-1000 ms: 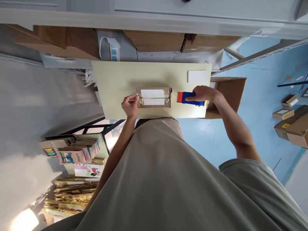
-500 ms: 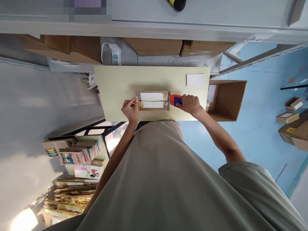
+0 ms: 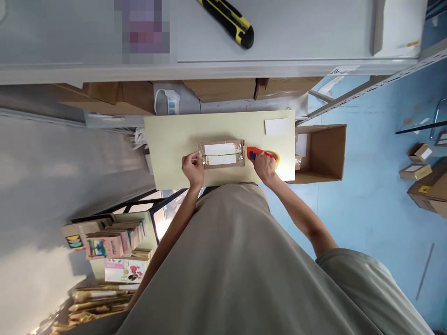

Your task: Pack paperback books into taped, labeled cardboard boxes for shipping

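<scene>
A flat brown package [image 3: 220, 164] with shiny clear tape and two white panels lies lengthwise on the pale yellow board. At its left end, my left hand [image 3: 194, 171] has its fingers pinched together on the edge; exactly what lies between the fingertips is hard to see. My right hand [image 3: 264, 166] is wrapped round a red and blue tape dispenser [image 3: 253, 151], just off the package's right end. A yellow ring on the dispenser shows beyond my knuckles.
On the board [image 3: 171, 135], a white card [image 3: 277, 126] lies at the back right. An open cardboard box [image 3: 326, 153] stands to the right. A black and yellow utility knife [image 3: 230, 22] rests on the grey shelf above. Books [image 3: 115, 235] sit at lower left.
My right hand has turned and shifted left with the tape dispenser, uncovering its yellow ring. My left hand stays at the package's left end. The view has tilted, showing more of the upper shelf.
</scene>
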